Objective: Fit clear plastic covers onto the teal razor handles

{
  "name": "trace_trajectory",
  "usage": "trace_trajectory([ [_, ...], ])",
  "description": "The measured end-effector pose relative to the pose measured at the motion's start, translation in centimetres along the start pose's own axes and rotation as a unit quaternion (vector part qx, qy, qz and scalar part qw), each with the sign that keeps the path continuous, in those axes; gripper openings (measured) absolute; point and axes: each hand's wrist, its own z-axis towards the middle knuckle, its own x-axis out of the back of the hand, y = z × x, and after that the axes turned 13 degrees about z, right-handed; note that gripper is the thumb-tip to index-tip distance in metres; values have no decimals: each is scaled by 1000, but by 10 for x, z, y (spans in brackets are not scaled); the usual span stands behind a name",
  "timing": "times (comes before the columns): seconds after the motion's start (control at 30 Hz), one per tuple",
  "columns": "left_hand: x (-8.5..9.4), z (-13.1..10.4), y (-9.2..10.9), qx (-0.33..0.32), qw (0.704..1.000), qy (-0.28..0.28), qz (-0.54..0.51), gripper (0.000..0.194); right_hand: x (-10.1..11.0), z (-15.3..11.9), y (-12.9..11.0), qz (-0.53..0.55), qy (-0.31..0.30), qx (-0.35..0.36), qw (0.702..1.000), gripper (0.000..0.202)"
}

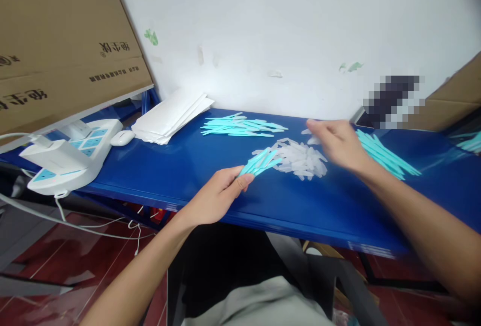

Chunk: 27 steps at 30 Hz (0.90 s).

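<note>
- Turquoise, slim plastic sticks in a loose bunch [261, 161] are clamped between the thumb and fingers of the person's left hand [214, 197], their free ends fanning out forward and to the right of the fingertips.
- Just past those left fingertips, between the two hands, sits a heap of small, translucent whitish plastic pieces [302, 160]; in this view the ends of the held sticks overlap its left side.
- The right hand [340, 140] is over the far right edge of the heap, thumb and fingers drawn close together. Translucent pieces show at the fingertips, but blur makes it impossible to tell whether they are gripped.
- Beyond the left fingers, towards the back, lies a loose pile of matching turquoise sticks [240, 125].
- To the right of the right fingers, just beside the wrist, a slanting row of turquoise sticks [393, 158] lies side by side.
- Left of the left fingers and farther back are a stack of flat white paper [171, 115], a rounded white plastic object [122, 137] and a white power strip with blue patches [105, 135].
- Beneath both sets of fingers is a glossy blue tabletop [150, 166]; ahead of them stands a white wall [255, 30].
- Far left of the left fingers rises a large brown cardboard box [67, 30].
</note>
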Motion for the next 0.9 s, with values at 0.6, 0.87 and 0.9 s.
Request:
trace_trajectory([
  [0.6,2,-1,9,55,998,-37,-18,46,-25,-18,-6,14,-115,63,991,36],
  [0.87,4,-1,9,37,995,-68,65,45,-36,-32,-27,277,-270,27,922,20],
  [0.9,4,0,9,32,994,-69,74,44,-37,-33,-27,285,-279,37,916,18],
])
